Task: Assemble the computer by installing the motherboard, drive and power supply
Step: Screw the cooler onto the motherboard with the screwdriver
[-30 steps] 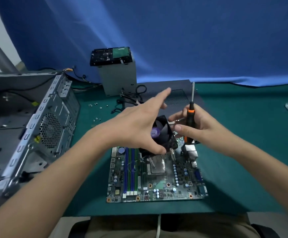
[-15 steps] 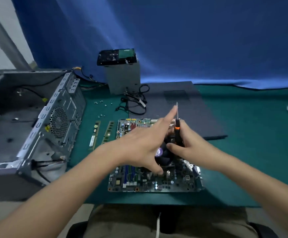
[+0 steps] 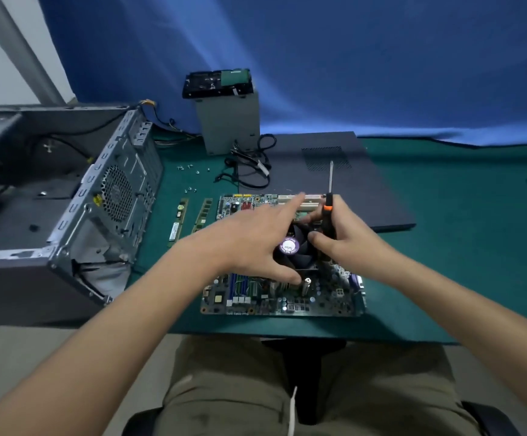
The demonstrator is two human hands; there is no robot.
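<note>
A blue cloth [image 3: 350, 73] hangs as the background, and below it a green mat [image 3: 460, 247] covers the table. The motherboard [image 3: 256, 297] lies flat on the green mat, near the front edge of the table, directly before the person. On the middle of the motherboard sits a black cooler fan [image 3: 298, 247] with a round purple label.

The left hand [image 3: 249, 240] is spread wide over the cooler fan. Its index finger is stretched straight toward the far edge of the motherboard, and its thumb touches the near side of the cooler fan. The other fingers are partly hidden, so how they lie is not clear. The right hand [image 3: 347, 237] is just to the right of the cooler fan, above the motherboard. Its fingers are curled around the black and orange handle of a screwdriver [image 3: 329, 212]. The metal shaft points up and away from the motherboard and touches nothing.

To the left of the motherboard, two memory sticks [image 3: 179, 221] lie on the green mat, side by side. Farther left is the open computer case [image 3: 67, 199], lying on its side, with its rear fan grille turned toward the motherboard. Behind the motherboard lie the dark side panel [image 3: 366, 184], a bundle of black cables [image 3: 249, 165] and some small screws [image 3: 190, 167]. Farther behind stands the grey power supply [image 3: 229, 121], and the hard drive [image 3: 218, 83] rests on top of it.
</note>
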